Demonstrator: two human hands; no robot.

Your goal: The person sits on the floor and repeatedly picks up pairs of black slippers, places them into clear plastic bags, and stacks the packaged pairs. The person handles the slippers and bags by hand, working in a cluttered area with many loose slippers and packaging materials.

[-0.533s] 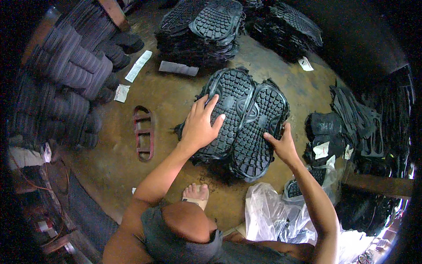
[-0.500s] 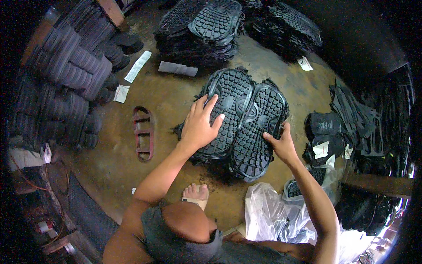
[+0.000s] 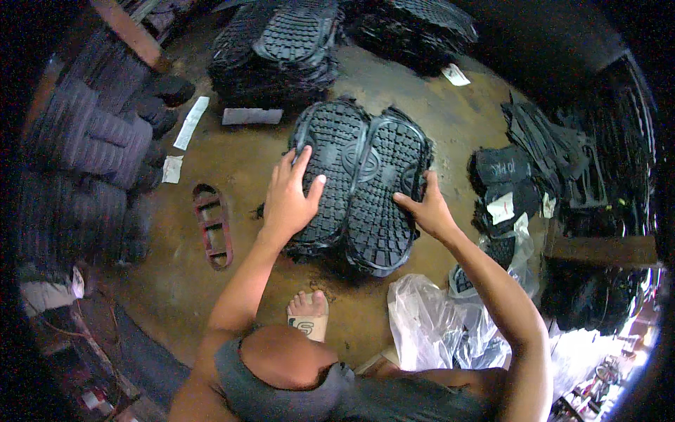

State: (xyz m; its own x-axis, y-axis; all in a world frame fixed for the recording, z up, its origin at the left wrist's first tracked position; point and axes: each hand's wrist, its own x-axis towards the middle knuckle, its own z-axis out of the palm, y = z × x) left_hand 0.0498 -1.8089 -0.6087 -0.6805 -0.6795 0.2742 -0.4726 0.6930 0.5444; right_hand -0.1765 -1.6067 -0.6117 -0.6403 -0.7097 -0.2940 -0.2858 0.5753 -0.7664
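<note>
In front of me lies a stack of black rubber shoe soles with ragged edges; a left sole (image 3: 330, 176) and a right sole (image 3: 383, 211) lie side by side on top, block treads up. My left hand (image 3: 292, 200) rests along the left sole's outer edge, its index finger and thumb spread over the tread. At the far edge of the other sole, my right hand (image 3: 429, 207) grips with the thumb on top and the fingers round the side. The undersides of the soles are hidden.
A reddish frame-like strip (image 3: 213, 226) lies left on the brown floor. Dark layered stacks (image 3: 91, 133) rise beyond it. More sole piles (image 3: 295, 42) stand at the back. On the right are bundled black pieces (image 3: 503, 169) and a clear plastic bag (image 3: 422, 323).
The whole view has turned slightly, shifting the soles and the back piles left in the picture. Both hands keep about the same places on the soles.
</note>
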